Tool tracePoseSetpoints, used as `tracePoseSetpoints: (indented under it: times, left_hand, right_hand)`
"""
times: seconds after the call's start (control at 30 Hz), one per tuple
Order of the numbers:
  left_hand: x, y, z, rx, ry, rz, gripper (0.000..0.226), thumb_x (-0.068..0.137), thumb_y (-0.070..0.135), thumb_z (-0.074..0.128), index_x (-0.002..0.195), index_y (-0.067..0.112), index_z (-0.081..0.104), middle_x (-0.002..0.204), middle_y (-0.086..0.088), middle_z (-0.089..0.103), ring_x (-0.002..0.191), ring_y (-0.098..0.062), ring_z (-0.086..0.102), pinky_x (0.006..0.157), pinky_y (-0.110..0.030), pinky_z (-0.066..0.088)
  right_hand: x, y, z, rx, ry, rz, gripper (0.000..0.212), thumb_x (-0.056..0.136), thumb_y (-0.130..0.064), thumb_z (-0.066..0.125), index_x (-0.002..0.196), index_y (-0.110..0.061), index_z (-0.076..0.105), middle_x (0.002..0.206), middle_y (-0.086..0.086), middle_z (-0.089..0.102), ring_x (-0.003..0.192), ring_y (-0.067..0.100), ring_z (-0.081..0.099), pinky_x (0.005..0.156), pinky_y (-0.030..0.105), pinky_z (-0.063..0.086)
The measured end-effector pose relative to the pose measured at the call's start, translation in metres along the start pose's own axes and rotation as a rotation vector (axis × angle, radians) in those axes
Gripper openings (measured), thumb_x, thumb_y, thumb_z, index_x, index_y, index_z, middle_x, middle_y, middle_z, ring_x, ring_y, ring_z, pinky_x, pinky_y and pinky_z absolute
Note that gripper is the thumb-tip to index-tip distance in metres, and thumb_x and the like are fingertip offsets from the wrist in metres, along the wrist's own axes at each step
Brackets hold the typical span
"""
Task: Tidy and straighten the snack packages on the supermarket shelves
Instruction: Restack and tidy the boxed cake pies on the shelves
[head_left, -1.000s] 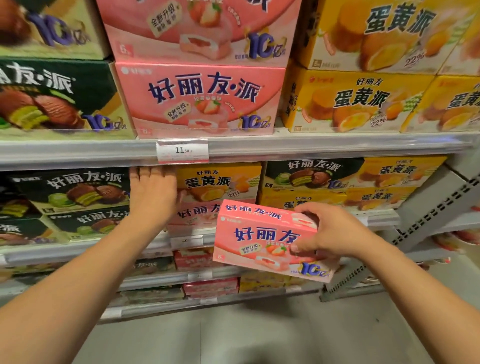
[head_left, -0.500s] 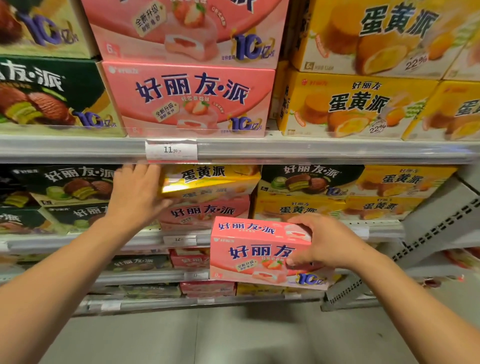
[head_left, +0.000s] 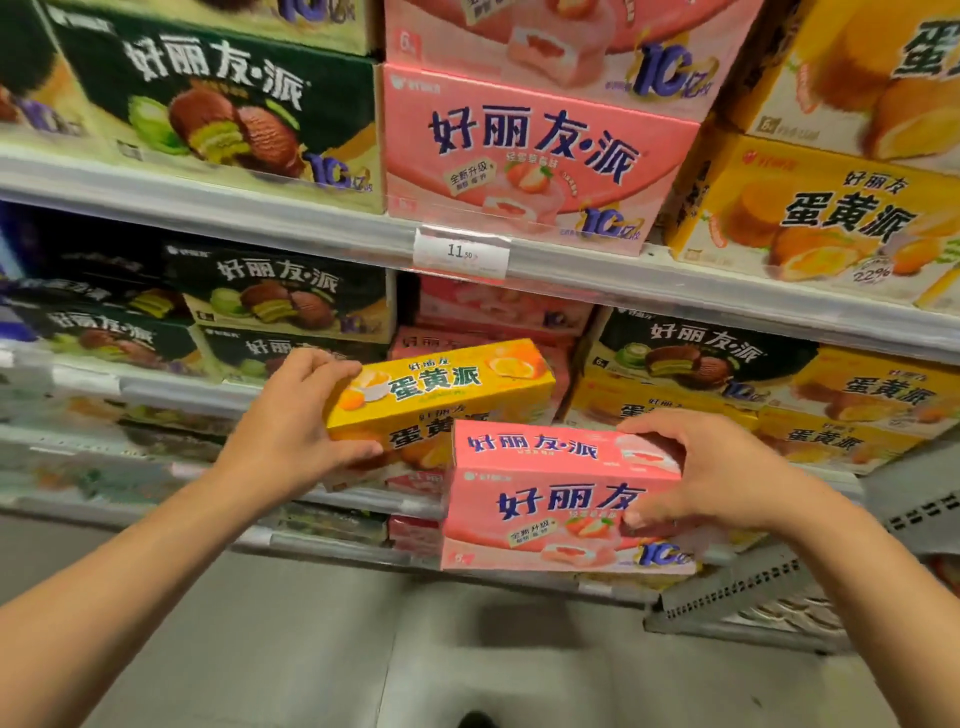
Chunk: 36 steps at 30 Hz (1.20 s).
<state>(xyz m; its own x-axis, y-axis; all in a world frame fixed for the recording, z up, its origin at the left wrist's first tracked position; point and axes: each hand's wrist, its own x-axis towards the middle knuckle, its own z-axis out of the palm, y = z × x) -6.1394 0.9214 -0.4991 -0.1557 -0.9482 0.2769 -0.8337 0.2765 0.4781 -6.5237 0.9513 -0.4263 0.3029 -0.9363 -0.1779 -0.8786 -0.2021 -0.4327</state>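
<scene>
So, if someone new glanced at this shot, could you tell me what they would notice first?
Most likely the two boxes held out in front of the shelves: the right hand grips a pink strawberry pie box low in the centre, and the left hand holds a yellow egg-yolk pie box, just above and left of it. Next comes the big pink box on the shelf above, over a price tag reading 11.

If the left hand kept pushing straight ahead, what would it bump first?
Probably the pink boxes stacked on the shelf behind the yellow box that the left hand grips, though depth is hard to judge.
</scene>
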Motion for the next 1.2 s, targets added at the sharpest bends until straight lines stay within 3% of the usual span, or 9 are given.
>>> tracePoseSetpoints:
  times: [0.1,0.2,0.37,0.53,0.77,0.9,0.97,1.07,1.2]
  left_hand:
    - [-0.024,-0.031,-0.008,0.008,-0.069,-0.044,0.090,0.059,0.045,0.089,0.136,0.017,0.051,0.119,0.005,0.041,0.106,-0.012,0.045,0.087,-0.034,0.047]
    - [-0.045,-0.061,-0.010,-0.015,-0.097,-0.048,0.089,0.056,0.044,0.091,0.133,0.015,0.055,0.116,0.004,0.044,0.109,-0.020,0.050,0.091,-0.038,0.047]
    - [-0.054,-0.078,-0.013,-0.031,-0.106,-0.038,0.088,0.057,0.045,0.089,0.133,0.021,0.052,0.114,0.008,0.040,0.109,-0.020,0.050,0.085,-0.037,0.050]
    - [-0.055,-0.074,-0.011,-0.008,-0.186,-0.027,0.090,0.059,0.050,0.086,0.136,0.023,0.049,0.118,0.007,0.040,0.113,-0.017,0.044,0.088,-0.042,0.050]
    - [-0.058,-0.068,-0.001,0.048,-0.257,-0.046,0.091,0.061,0.056,0.081,0.140,0.029,0.044,0.121,0.010,0.038,0.111,-0.009,0.040,0.083,-0.038,0.051]
    - [-0.052,-0.063,0.002,0.067,-0.276,-0.093,0.090,0.063,0.059,0.079,0.141,0.033,0.041,0.121,0.013,0.035,0.111,-0.006,0.037,0.083,-0.034,0.051]
    - [-0.049,-0.064,0.005,0.041,-0.260,-0.096,0.090,0.061,0.058,0.079,0.140,0.032,0.043,0.120,0.013,0.035,0.111,-0.006,0.038,0.083,-0.037,0.052]
    - [-0.044,-0.067,0.007,0.008,-0.244,-0.115,0.090,0.060,0.056,0.081,0.139,0.029,0.047,0.120,0.012,0.037,0.113,-0.010,0.041,0.087,-0.040,0.051]
    - [-0.036,-0.066,0.009,0.018,-0.224,-0.146,0.089,0.061,0.055,0.082,0.139,0.031,0.046,0.122,0.010,0.038,0.116,-0.011,0.040,0.089,-0.040,0.050]
  right_hand:
    - [-0.003,-0.033,-0.005,0.038,0.057,-0.013,0.067,0.044,-0.050,0.092,0.099,-0.054,0.055,0.099,-0.031,0.062,0.093,-0.015,0.055,0.072,0.003,0.040]
    - [-0.001,-0.063,-0.003,0.057,0.120,-0.018,0.072,0.041,-0.061,0.084,0.107,-0.053,0.055,0.103,-0.030,0.062,0.095,-0.011,0.057,0.074,0.011,0.042]
    - [0.023,-0.080,0.002,0.074,0.271,0.006,0.069,0.043,-0.062,0.083,0.107,-0.054,0.057,0.101,-0.029,0.063,0.093,-0.007,0.060,0.082,0.025,0.049]
    - [0.051,-0.081,0.004,-0.160,0.371,-0.012,0.084,0.046,-0.078,0.070,0.120,-0.043,0.052,0.104,-0.024,0.063,0.097,0.008,0.062,0.089,0.040,0.050]
    - [0.100,-0.055,0.022,-0.377,0.484,-0.108,0.064,0.065,-0.062,0.075,0.119,-0.033,0.055,0.107,-0.011,0.067,0.098,0.017,0.061,0.081,0.043,0.049]
    - [0.126,-0.041,0.021,-0.511,0.515,-0.034,0.046,0.071,-0.068,0.066,0.085,-0.028,0.048,0.078,-0.008,0.054,0.073,0.021,0.053,0.066,0.037,0.040]
    - [0.135,-0.039,0.019,-0.509,0.497,0.010,0.048,0.073,-0.073,0.058,0.075,-0.030,0.039,0.069,-0.010,0.047,0.062,0.016,0.044,0.056,0.032,0.034]
    - [0.151,-0.038,0.017,-0.427,0.399,0.122,0.050,0.075,-0.078,0.051,0.069,-0.030,0.041,0.060,-0.010,0.052,0.055,0.012,0.050,0.048,0.029,0.036]
    - [0.173,-0.035,0.006,-0.469,0.185,0.316,0.040,0.091,-0.055,0.052,0.073,-0.019,0.055,0.060,-0.002,0.053,0.055,0.013,0.050,0.045,0.025,0.032]
